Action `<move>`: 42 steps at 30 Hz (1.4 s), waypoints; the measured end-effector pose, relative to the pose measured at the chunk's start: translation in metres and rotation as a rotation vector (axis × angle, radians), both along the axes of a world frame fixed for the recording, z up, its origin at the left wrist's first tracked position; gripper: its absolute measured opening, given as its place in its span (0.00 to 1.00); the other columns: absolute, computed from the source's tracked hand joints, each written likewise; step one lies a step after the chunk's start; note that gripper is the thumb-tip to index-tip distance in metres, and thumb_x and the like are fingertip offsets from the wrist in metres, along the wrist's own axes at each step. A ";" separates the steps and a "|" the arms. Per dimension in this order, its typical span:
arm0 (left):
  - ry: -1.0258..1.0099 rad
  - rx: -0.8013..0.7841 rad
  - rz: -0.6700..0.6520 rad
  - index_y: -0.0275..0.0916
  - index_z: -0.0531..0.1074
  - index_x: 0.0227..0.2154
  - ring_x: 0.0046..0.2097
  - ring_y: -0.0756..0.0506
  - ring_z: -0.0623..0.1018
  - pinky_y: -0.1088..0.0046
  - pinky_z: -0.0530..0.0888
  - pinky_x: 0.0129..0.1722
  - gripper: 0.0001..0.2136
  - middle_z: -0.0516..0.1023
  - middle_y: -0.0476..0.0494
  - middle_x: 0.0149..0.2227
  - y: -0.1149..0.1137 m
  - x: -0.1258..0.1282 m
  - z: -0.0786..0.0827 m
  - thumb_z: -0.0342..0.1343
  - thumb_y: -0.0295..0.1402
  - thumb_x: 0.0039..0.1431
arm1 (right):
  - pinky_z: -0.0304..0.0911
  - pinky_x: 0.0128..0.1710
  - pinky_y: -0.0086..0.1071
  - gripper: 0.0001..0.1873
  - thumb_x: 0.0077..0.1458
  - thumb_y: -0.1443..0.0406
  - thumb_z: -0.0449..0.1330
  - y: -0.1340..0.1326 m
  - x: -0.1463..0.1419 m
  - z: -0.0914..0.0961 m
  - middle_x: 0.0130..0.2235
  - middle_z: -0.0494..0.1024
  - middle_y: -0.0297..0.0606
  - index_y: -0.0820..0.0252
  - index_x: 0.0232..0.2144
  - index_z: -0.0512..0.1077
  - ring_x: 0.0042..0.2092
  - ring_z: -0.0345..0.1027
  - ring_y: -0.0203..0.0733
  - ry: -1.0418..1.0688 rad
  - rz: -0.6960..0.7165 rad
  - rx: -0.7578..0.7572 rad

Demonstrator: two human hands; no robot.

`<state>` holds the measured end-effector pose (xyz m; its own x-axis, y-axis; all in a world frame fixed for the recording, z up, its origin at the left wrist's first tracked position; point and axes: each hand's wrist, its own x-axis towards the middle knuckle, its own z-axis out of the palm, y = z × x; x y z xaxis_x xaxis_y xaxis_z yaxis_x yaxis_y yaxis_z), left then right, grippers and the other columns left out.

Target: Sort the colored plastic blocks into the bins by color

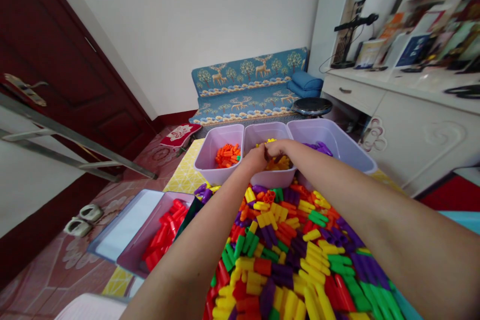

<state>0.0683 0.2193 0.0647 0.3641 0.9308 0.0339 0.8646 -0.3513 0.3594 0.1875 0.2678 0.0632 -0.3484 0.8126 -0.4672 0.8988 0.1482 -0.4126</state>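
My left hand (258, 157) and my right hand (276, 148) meet inside the middle lilac bin (258, 132). Both look curled, their fingertips close together; what they hold, if anything, is hidden. Yellow plastic pieces (279, 162) lie in that bin, just below and behind the hands. To its left, a second lilac bin (218, 176) contains orange pieces (228, 155) and a bit of green. The right-hand lilac bin (337, 142) has purple pieces (320, 148), partly covered by my right forearm. Beneath my arms spreads a large heap of mixed tube-shaped pieces (277, 240) in several colours.
A lidded box (125, 245) with red pieces (165, 232) stands at the left. Beyond the bins are a blue patterned sofa (243, 100) and a black round stool (312, 106). A metal ladder (82, 135) leans in from the left; a white dresser (423, 125) is at the right.
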 end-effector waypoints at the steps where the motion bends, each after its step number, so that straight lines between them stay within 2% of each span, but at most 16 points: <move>1: -0.001 0.005 -0.005 0.36 0.61 0.58 0.52 0.39 0.76 0.65 0.71 0.51 0.26 0.75 0.32 0.51 0.000 0.000 0.000 0.55 0.26 0.55 | 0.68 0.45 0.43 0.19 0.60 0.59 0.57 -0.001 0.000 0.001 0.51 0.71 0.42 0.61 0.51 0.67 0.47 0.69 0.44 -0.013 -0.007 -0.013; 10: -0.095 0.113 -0.032 0.38 0.74 0.47 0.51 0.39 0.76 0.68 0.70 0.49 0.17 0.79 0.37 0.46 -0.003 -0.002 0.006 0.58 0.27 0.52 | 0.68 0.45 0.43 0.18 0.59 0.59 0.57 -0.018 -0.002 0.019 0.51 0.71 0.41 0.61 0.50 0.67 0.48 0.69 0.45 -0.141 -0.092 0.175; 14: -0.196 0.174 0.002 0.39 0.78 0.41 0.47 0.41 0.78 0.69 0.71 0.47 0.13 0.81 0.39 0.41 -0.002 -0.003 0.007 0.54 0.25 0.55 | 0.68 0.45 0.43 0.18 0.60 0.59 0.57 -0.027 0.007 0.034 0.50 0.71 0.41 0.62 0.49 0.68 0.47 0.69 0.45 -0.100 -0.135 0.296; 18: -0.347 0.245 0.018 0.38 0.78 0.41 0.42 0.45 0.79 0.72 0.72 0.44 0.13 0.82 0.42 0.39 -0.003 -0.005 0.012 0.50 0.25 0.59 | 0.68 0.40 0.34 0.12 0.54 0.62 0.61 -0.036 0.010 0.046 0.39 0.78 0.40 0.63 0.40 0.75 0.42 0.72 0.45 0.014 -0.229 0.434; 21: -0.473 0.296 0.044 0.37 0.76 0.44 0.40 0.47 0.78 0.75 0.72 0.41 0.13 0.81 0.42 0.41 -0.008 -0.007 0.023 0.49 0.26 0.60 | 0.67 0.31 0.30 0.12 0.54 0.66 0.57 -0.049 0.001 0.054 0.31 0.80 0.40 0.63 0.40 0.76 0.35 0.74 0.44 0.132 -0.314 0.497; 23: -0.537 0.325 0.070 0.36 0.75 0.44 0.39 0.48 0.78 0.76 0.72 0.40 0.13 0.81 0.43 0.40 -0.015 -0.008 0.032 0.49 0.28 0.61 | 0.67 0.30 0.29 0.16 0.57 0.67 0.52 -0.063 -0.009 0.061 0.33 0.80 0.41 0.63 0.45 0.74 0.35 0.74 0.44 0.216 -0.361 0.531; 26: -0.673 0.351 0.103 0.36 0.74 0.43 0.37 0.49 0.77 0.77 0.73 0.37 0.12 0.80 0.44 0.37 -0.039 -0.012 0.045 0.49 0.31 0.61 | 0.68 0.33 0.28 0.22 0.60 0.66 0.45 -0.095 -0.025 0.066 0.44 0.78 0.43 0.61 0.54 0.66 0.43 0.73 0.44 0.326 -0.416 0.605; 28: -0.910 0.319 0.129 0.35 0.75 0.39 0.33 0.49 0.76 0.77 0.73 0.32 0.10 0.79 0.45 0.33 -0.066 -0.018 0.048 0.52 0.34 0.60 | 0.69 0.37 0.31 0.25 0.61 0.63 0.41 -0.124 -0.032 0.063 0.51 0.74 0.45 0.59 0.59 0.59 0.48 0.71 0.45 0.389 -0.444 0.652; 29: -1.021 0.292 0.151 0.35 0.74 0.38 0.31 0.49 0.76 0.77 0.73 0.31 0.10 0.78 0.46 0.31 -0.081 -0.021 0.046 0.53 0.35 0.58 | 0.69 0.39 0.32 0.26 0.62 0.62 0.41 -0.140 -0.035 0.059 0.53 0.72 0.46 0.59 0.60 0.56 0.49 0.70 0.45 0.437 -0.462 0.675; 30: -1.102 0.257 0.155 0.36 0.74 0.37 0.30 0.50 0.75 0.77 0.73 0.31 0.11 0.77 0.47 0.30 -0.098 -0.025 0.042 0.55 0.37 0.57 | 0.69 0.40 0.33 0.26 0.61 0.60 0.42 -0.156 -0.037 0.053 0.53 0.72 0.48 0.59 0.60 0.55 0.49 0.70 0.46 0.584 -0.486 0.687; 32: -1.213 0.163 0.153 0.37 0.73 0.37 0.30 0.50 0.75 0.77 0.74 0.32 0.11 0.77 0.48 0.30 -0.130 -0.034 0.029 0.57 0.38 0.55 | 0.70 0.41 0.34 0.26 0.60 0.57 0.46 -0.186 -0.039 0.036 0.52 0.73 0.46 0.56 0.59 0.55 0.48 0.72 0.45 0.834 -0.477 0.622; 34: -1.266 0.073 0.181 0.37 0.74 0.36 0.31 0.50 0.76 0.76 0.74 0.32 0.11 0.78 0.47 0.32 -0.158 -0.043 0.009 0.59 0.37 0.52 | 0.70 0.43 0.33 0.24 0.58 0.57 0.49 -0.210 -0.039 0.016 0.51 0.74 0.43 0.53 0.56 0.58 0.48 0.72 0.44 0.894 -0.449 0.534; 35: -1.275 0.037 0.216 0.37 0.74 0.35 0.28 0.50 0.75 0.76 0.74 0.30 0.11 0.78 0.48 0.30 -0.168 -0.047 -0.002 0.60 0.37 0.51 | 0.70 0.43 0.34 0.22 0.57 0.57 0.51 -0.220 -0.038 0.005 0.50 0.75 0.42 0.52 0.54 0.60 0.47 0.72 0.44 0.894 -0.439 0.484; 38: -1.314 -0.029 0.288 0.37 0.76 0.33 0.26 0.51 0.74 0.76 0.73 0.28 0.10 0.78 0.48 0.27 -0.188 -0.055 -0.030 0.61 0.36 0.50 | 0.71 0.41 0.36 0.19 0.52 0.57 0.58 -0.237 -0.039 -0.022 0.45 0.78 0.40 0.50 0.47 0.65 0.43 0.73 0.46 1.025 -0.423 0.376; 42: -1.259 0.002 0.296 0.36 0.77 0.32 0.29 0.49 0.76 0.74 0.74 0.31 0.08 0.79 0.45 0.30 -0.198 -0.058 -0.052 0.61 0.34 0.50 | 0.70 0.39 0.37 0.17 0.51 0.58 0.60 -0.246 -0.042 -0.044 0.40 0.79 0.40 0.56 0.43 0.68 0.39 0.74 0.46 1.148 -0.457 0.362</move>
